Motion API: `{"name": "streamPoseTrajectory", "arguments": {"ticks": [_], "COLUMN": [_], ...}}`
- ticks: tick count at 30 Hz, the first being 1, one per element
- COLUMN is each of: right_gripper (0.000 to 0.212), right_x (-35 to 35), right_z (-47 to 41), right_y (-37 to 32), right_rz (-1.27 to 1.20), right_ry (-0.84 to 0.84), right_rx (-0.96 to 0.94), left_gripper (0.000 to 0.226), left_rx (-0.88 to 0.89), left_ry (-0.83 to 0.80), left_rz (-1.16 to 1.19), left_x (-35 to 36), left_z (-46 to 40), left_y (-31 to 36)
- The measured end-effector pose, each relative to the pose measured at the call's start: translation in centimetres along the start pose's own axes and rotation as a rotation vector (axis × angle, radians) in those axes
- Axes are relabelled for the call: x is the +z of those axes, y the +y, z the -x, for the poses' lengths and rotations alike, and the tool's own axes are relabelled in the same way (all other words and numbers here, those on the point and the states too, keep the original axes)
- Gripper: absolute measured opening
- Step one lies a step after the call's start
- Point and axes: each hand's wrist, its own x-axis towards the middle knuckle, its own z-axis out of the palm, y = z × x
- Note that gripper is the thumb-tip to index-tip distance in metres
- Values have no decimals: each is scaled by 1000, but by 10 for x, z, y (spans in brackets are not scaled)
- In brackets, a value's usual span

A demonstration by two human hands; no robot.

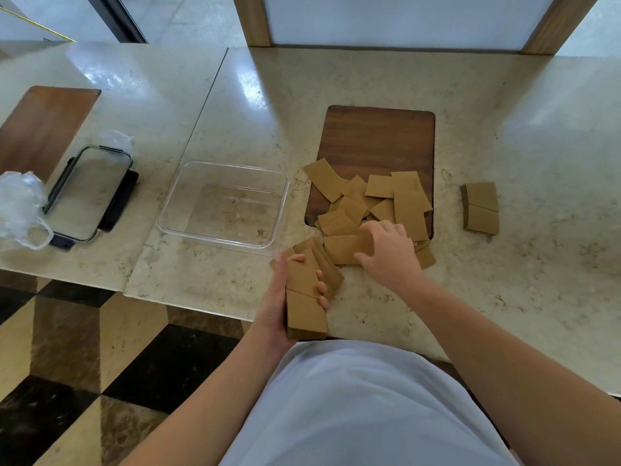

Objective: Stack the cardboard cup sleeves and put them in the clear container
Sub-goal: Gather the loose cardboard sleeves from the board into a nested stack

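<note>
Our left hand (280, 299) grips stack (307, 297) at counter edge; right hand (391, 252) pinches loose sleeve (346, 248). Container (188, 196) sits empty beside us. Risk: fanned stack slips, loose grip.

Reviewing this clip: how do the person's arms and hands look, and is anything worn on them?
Both forearms are bare up to the frame edge, with no sleeves showing. The left hand and right hand carry no gloves, and no rings, watch or bands are visible. A light-coloured garment covers the torso.
</note>
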Motion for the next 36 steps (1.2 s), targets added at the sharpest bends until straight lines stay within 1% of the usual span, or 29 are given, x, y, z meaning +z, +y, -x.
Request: {"name": "streamPoseTrajectory", "arguments": {"ticks": [2,3,5,7,10,11,13,16,18,19,20,22,24,26,27,30,32,34,35,36], "right_gripper": [61,60,53,43,14,14,25,27,28,22,16,16,8,26,31,37,47,60,63,63], "right_x": [7,11,16,16,11,7,1,-8,-9,-9,-9,-9,-14,-17,-18,-14,-9,-2,0,1], "right_z": [-7,-9,-11,-13,-10,-6,4,26,40,46,52,61,65,66,67,68,68,67,66,63], "right_y": [0,1,2,3,5,6,4,-10,-22,-29,-34,-42,-45,-42,-43,-43,-45,-47,-47,-47], "right_rz": [189,242,254,193,-105,-182,-235,-223,-238,-264,-295,-288,-267,-232,-215,-137,-17,53,-9,-140], "right_ry": [-87,-98,-70,-93,-273,-309,-313,-277,-221,-179,-127,16,167,229,223,218,165,55,-31,-101], "right_rx": [8,12,25,20,2,18,47,52,24,-11,-66,-198,-309,-422,-478,-618,-633,-639,-592,-496], "left_gripper": [56,58,59,49,37,35,37,45,53,58,62,67,64,59,58,51,55,63,65,66], "left_rx": [-19,-29,-40,-42,-39,-44,-28,63,119,134,135,95,10,-52,-57,-20,-54,-100,-104,-86], "left_ry": [-13,-18,-23,-33,-39,-38,-6,110,196,225,238,218,172,122,99,22,-2,1,3,1], "left_rz": [50,69,90,74,19,11,-29,-187,-277,-293,-291,-238,-142,-50,-33,-90,-115,-158,-169,-155], "left_x": [-2,-2,-3,-4,-8,-8,-9,-4,1,3,5,9,11,11,9,7,6,2,0,-3], "left_z": [1,1,2,4,4,3,1,-5,-9,-10,-11,-11,-8,-5,-4,2,6,9,10,11], "left_y": [0,1,4,8,10,10,7,2,-3,-4,-5,-4,-2,1,1,3,3,3,3,3]}}
